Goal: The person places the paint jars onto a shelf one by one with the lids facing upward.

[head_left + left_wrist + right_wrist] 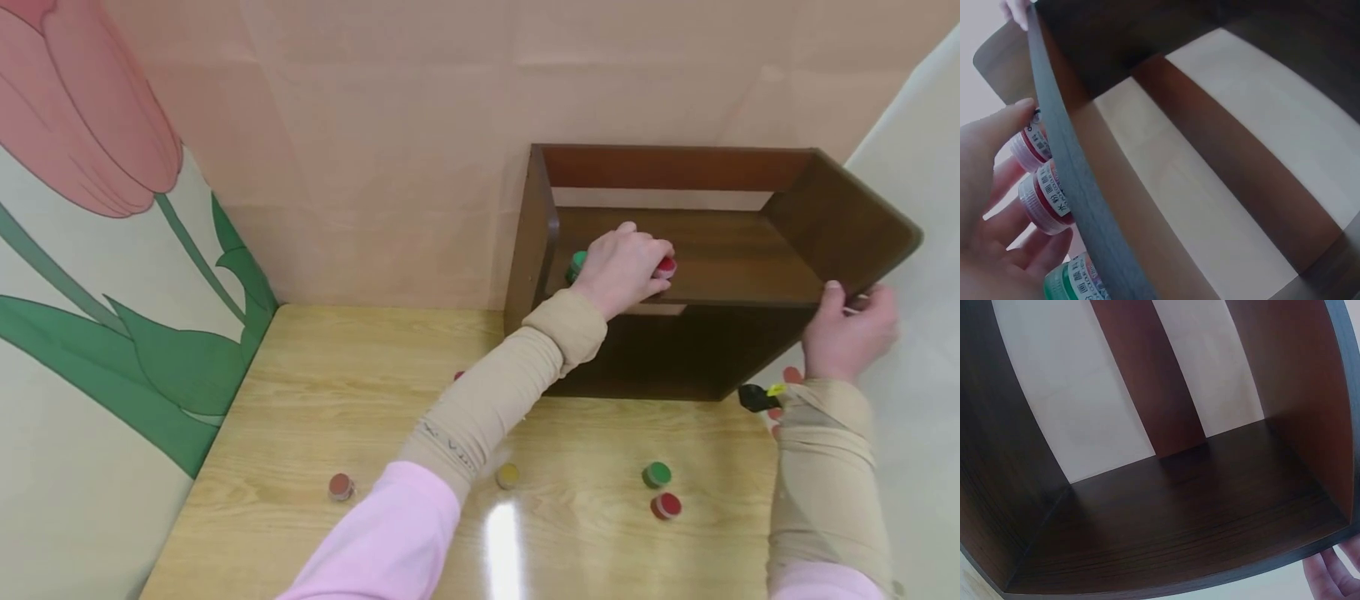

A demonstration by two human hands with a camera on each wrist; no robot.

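Left hand [624, 262] pinching red jar [665, 269], upright, lid up; right hand [851, 333] gripping shelf [735, 258] at right; green jar [575, 265] in shelf, left end.

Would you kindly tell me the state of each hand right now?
Left hand: closed, holding a red jar.
Right hand: closed, gripping the shelf.

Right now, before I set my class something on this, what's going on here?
A person's left hand holds a red jar at the upper shelf of a dark wooden unit. A second red jar and a green jar are beside it. The right hand grips the unit's right side. On the table are more jars, including a yellow one and another green one.
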